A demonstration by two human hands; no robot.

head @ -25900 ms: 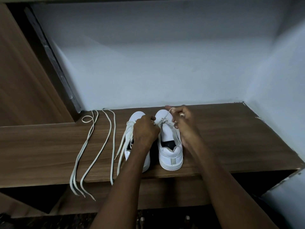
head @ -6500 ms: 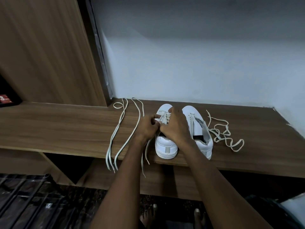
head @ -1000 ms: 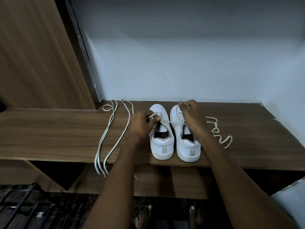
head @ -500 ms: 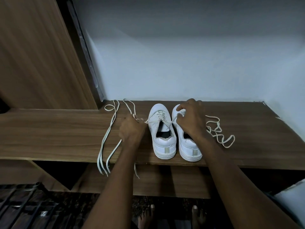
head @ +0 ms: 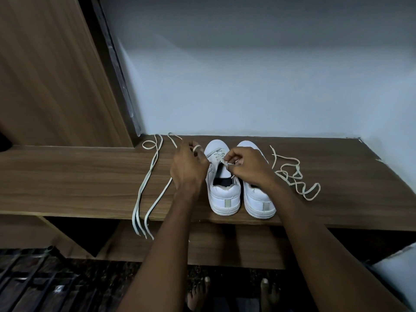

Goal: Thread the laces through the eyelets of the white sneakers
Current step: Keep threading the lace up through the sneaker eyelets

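A person's right hand pinches a lace end over the left sneaker, apparently at an eyelet. The left hand, just beside that shoe, grips a lace loop. A loose lace lies right of the right hand, on the wooden shelf.

sneakers: 2 | loose laces: 2 | hands: 2 | bare feet: 2

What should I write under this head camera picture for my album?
Two hands, left hand and right hand, lace the left white sneaker on a wooden shelf.
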